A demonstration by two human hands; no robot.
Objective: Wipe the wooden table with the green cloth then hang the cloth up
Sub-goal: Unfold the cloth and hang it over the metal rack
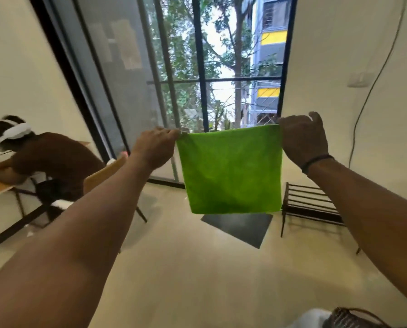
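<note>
Green and limp, the cloth (230,171) hangs flat in the air between your hands, well above the floor (186,268) and in front of the window (216,67). Your left hand (154,147) pinches its top left corner, your right hand (303,138) its top right corner, both closed tight on the fabric, so the top edge runs taut. No line or rail shows under that edge, so I cannot tell what you would hang it on. If either pinch slackens too soon, that corner should fall and the cloth swing or drop. The rack (308,204) stands low to the right, a seated person (44,159) well off left; the room ahead is open.
</note>
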